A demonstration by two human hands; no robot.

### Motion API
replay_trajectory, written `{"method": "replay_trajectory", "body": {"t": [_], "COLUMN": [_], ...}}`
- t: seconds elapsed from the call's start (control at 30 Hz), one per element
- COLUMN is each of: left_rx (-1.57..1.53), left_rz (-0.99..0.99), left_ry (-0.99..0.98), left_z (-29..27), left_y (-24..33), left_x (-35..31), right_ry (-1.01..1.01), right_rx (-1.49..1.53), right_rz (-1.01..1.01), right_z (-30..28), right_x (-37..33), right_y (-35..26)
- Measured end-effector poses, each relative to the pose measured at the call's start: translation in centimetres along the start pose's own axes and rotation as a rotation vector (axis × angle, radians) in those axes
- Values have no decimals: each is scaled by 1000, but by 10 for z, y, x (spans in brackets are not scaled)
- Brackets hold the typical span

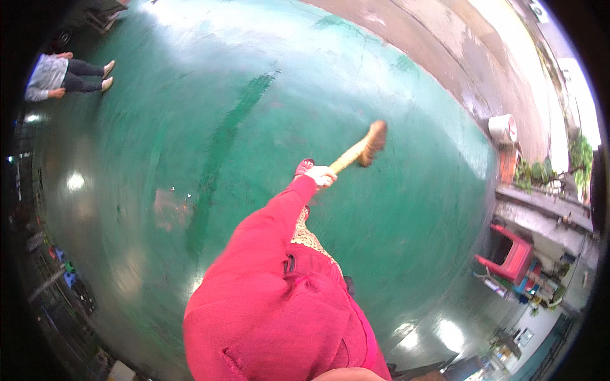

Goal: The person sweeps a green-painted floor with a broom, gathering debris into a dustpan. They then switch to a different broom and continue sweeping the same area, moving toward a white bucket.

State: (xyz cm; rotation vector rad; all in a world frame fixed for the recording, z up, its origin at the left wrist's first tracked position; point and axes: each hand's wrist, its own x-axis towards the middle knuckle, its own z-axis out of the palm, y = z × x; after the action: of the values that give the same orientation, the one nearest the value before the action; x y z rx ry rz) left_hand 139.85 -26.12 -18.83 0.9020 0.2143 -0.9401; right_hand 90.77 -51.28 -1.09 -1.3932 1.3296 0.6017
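My left hand [322, 177], at the end of a red sleeve, is closed round the tan handle of a short broom [348, 159]. The broom's brown, brush-like head [375, 143] points up and to the right, over the green floor [267, 133]; motion blurs it, and I cannot tell whether it touches the floor. Just beyond my hand shows one of my red shoes [304, 166], and patterned trousers [306, 236] show below it. My right hand does not show.
A person [57, 76] stands at the far left. To the right are a white bucket [502, 127], potted plants [537, 173] and a red chair-like thing [513, 257] beside clutter. A brown paved strip [438, 44] borders the green floor. Dark equipment [70, 286] lines the left edge.
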Motion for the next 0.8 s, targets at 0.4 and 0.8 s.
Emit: {"method": "replay_trajectory", "body": {"t": [0.4, 0.8], "left_rx": [-954, -429], "left_rz": [218, 272], "left_ry": [841, 1030], "left_z": [-141, -15], "left_y": [108, 182], "left_x": [-241, -226], "right_ry": [-85, -42], "right_rx": [-13, -343], "right_rz": [-399, 191], "right_z": [37, -2], "right_x": [60, 100], "right_y": [-377, -321]}}
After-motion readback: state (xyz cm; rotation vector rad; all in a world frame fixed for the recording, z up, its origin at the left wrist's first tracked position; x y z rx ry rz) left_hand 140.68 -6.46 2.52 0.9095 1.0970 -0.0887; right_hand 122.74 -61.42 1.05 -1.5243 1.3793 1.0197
